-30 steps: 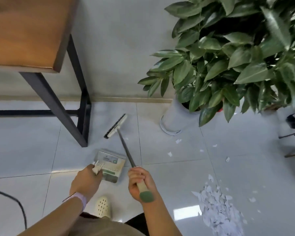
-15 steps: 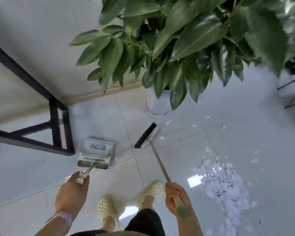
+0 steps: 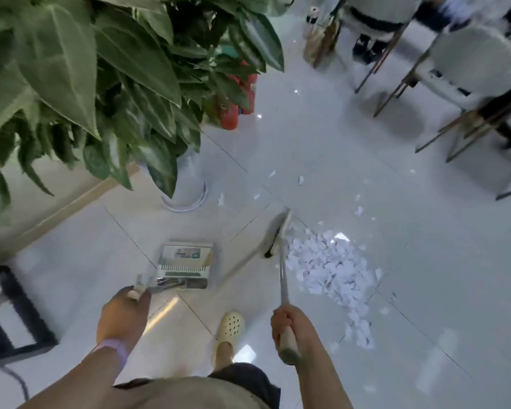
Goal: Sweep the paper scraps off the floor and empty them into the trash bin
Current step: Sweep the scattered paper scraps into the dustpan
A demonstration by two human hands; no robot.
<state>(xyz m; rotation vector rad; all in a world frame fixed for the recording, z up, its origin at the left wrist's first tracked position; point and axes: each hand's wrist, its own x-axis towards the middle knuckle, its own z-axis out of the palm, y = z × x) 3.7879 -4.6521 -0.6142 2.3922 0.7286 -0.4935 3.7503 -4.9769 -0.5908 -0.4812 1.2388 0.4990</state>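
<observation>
We see the paper scraps (image 3: 329, 268) as a loose white heap of small torn bits on the pale tiled floor (image 3: 322, 137), thinning to a trail toward our right foot's side, with stray bits scattered beyond the heap toward the plant pot (image 3: 189, 187). The broom (image 3: 278, 236) stands with its head right at the heap's left edge, touching the nearest bits. The dustpan (image 3: 186, 262) sits left of the heap, well apart from it. Our right hand (image 3: 289, 323) has its grip curled round the broom's handle near its top, forearm angled down toward the heap. Our left hand (image 3: 124, 314) has its grip wrapped round the dustpan's handle, wrist wearing a purple band (image 3: 114, 348). One cream clog (image 3: 229, 326) stands between the hands.
</observation>
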